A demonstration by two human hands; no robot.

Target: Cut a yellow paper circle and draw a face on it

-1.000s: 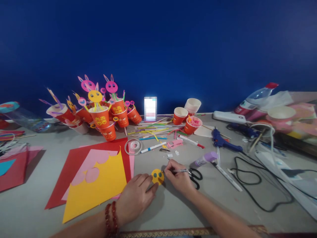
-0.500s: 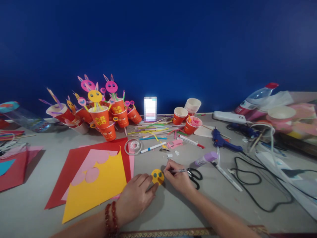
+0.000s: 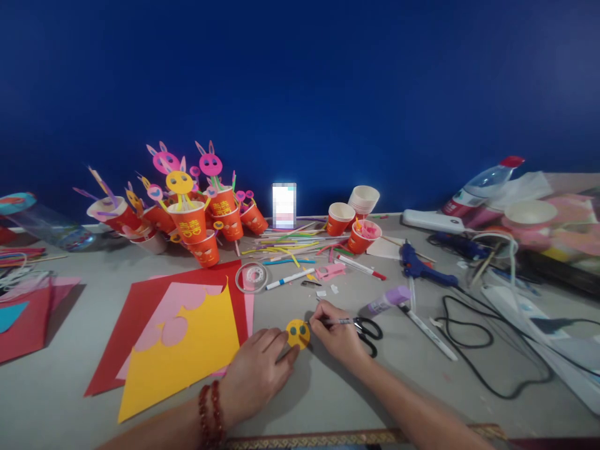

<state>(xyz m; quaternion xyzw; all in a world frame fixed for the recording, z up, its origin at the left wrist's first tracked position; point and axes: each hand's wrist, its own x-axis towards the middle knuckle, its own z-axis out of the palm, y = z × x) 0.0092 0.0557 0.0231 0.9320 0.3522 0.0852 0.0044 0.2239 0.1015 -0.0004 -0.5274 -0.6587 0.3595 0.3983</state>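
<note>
A small round yellow paper face point(image 3: 299, 334) with two dark eyes lies flat on the grey table. Thumb and fingers of my left hand point(image 3: 262, 357) hold it down along its left and lower edge. My right hand point(image 3: 338, 334) grips a slim pen point(image 3: 338, 321) just right of the face, with the tip close to its upper right edge. Whether the tip touches the paper is too small to tell. Black-handled scissors point(image 3: 370, 328) lie behind my right hand, their blades mostly hidden.
To the left lie yellow point(image 3: 187, 350) and red paper point(image 3: 117, 331). Red paper cups point(image 3: 190, 224) with rabbit figures stand behind them. A tape roll point(image 3: 252, 277), markers point(image 3: 290, 279), a purple glue stick point(image 3: 389, 300) and a blue glue gun point(image 3: 424, 269) with a black cable point(image 3: 469, 369) lie farther out.
</note>
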